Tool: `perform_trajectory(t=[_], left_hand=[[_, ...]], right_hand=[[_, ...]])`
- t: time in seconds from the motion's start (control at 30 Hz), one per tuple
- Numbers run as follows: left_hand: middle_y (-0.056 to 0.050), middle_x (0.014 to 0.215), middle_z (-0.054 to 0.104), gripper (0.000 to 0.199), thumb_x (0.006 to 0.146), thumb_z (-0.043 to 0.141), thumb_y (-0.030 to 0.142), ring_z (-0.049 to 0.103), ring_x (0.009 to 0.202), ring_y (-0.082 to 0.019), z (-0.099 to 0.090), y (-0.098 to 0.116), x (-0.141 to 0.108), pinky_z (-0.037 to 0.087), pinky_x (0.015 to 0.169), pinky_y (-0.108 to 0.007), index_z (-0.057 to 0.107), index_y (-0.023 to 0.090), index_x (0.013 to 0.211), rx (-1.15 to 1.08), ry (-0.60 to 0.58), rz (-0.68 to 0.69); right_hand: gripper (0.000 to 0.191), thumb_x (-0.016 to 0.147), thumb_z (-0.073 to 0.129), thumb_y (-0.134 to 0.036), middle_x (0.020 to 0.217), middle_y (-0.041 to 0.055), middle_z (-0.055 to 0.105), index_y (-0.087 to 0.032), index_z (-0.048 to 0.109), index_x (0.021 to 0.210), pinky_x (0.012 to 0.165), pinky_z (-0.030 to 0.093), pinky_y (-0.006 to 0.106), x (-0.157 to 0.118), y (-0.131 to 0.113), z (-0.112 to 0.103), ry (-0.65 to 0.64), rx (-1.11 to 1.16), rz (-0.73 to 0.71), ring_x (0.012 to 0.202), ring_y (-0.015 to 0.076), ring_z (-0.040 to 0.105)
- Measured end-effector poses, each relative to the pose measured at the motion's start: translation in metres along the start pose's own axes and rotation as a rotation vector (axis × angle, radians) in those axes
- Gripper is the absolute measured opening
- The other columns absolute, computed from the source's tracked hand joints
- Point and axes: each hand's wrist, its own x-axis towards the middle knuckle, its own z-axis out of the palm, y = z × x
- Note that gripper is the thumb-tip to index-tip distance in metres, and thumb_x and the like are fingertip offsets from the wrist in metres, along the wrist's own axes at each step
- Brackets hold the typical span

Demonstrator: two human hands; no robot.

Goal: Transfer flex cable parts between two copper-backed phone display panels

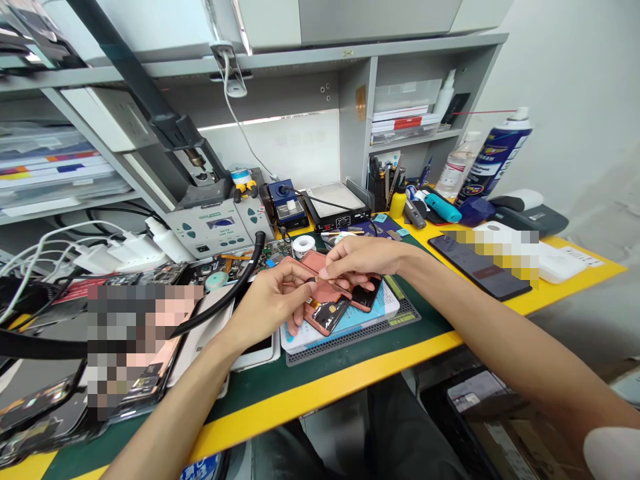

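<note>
Both hands meet above opened phone parts (pixel 327 315), pinkish-orange and black, that lie on a white and blue box (pixel 385 303) at the middle of the bench. My left hand (pixel 277 293) has its thumb and index finger pinched together over the left part; anything between them is too small to make out. From the right, my right hand (pixel 350 260) reaches over the parts, thumb and index finger pressed together close to the left fingertips. What it pinches is also too small to name. A second dark part (pixel 367 293) shows under the right fingers.
A black hose (pixel 245 277) arches in from the left beside a rework station (pixel 215 230). Phones and boards crowd the left side. A black phone (pixel 480 267) lies at the right, near a spray can (pixel 495 157) and bottles. A solder spool (pixel 303 245) stands behind the hands.
</note>
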Motion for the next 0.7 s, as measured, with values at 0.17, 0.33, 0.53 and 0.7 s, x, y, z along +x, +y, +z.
perform_trajectory(t=[0.17, 0.33, 0.53, 0.7], left_hand=[[0.003, 0.050, 0.061, 0.024, 0.089, 0.063, 0.039, 0.058, 0.036, -0.014, 0.0003, 0.0006, 0.0000, 0.046, 0.036, -0.021, 0.057, 0.016, 0.094, -0.003, 0.002, -0.006], [0.003, 0.048, 0.061, 0.022, 0.091, 0.061, 0.038, 0.058, 0.036, -0.014, 0.0000, 0.0019, -0.0005, 0.047, 0.037, -0.021, 0.056, 0.017, 0.093, -0.014, -0.010, 0.001], [0.003, 0.047, 0.059, 0.027, 0.088, 0.063, 0.043, 0.058, 0.036, -0.014, 0.0009, 0.0042, -0.0008, 0.047, 0.037, -0.021, 0.057, 0.016, 0.091, -0.027, -0.003, -0.016], [0.003, 0.046, 0.059, 0.028, 0.086, 0.065, 0.043, 0.057, 0.036, -0.013, 0.0015, 0.0064, -0.0007, 0.046, 0.036, -0.021, 0.057, 0.016, 0.091, -0.033, 0.001, -0.018]], right_hand=[[0.032, 0.082, 0.072, -0.041, 0.062, -0.0019, 0.061, -0.014, 0.059, 0.071, 0.032, 0.039, 0.016, 0.0001, -0.0002, 0.0012, 0.010, 0.013, 0.003, 0.036, 0.0041, 0.041], [0.031, 0.083, 0.071, -0.040, 0.062, -0.0016, 0.062, -0.014, 0.059, 0.073, 0.034, 0.040, 0.016, -0.0013, 0.0003, 0.0008, 0.015, 0.058, 0.007, 0.037, 0.0044, 0.041], [0.032, 0.084, 0.071, -0.040, 0.061, -0.0015, 0.061, -0.013, 0.060, 0.070, 0.033, 0.039, 0.015, -0.0009, -0.0022, 0.0024, 0.012, 0.054, 0.006, 0.037, 0.0039, 0.041], [0.035, 0.083, 0.072, -0.044, 0.060, -0.0015, 0.060, -0.014, 0.059, 0.070, 0.033, 0.038, 0.015, -0.0009, -0.0032, 0.0030, 0.039, 0.084, 0.022, 0.037, 0.0037, 0.040]])
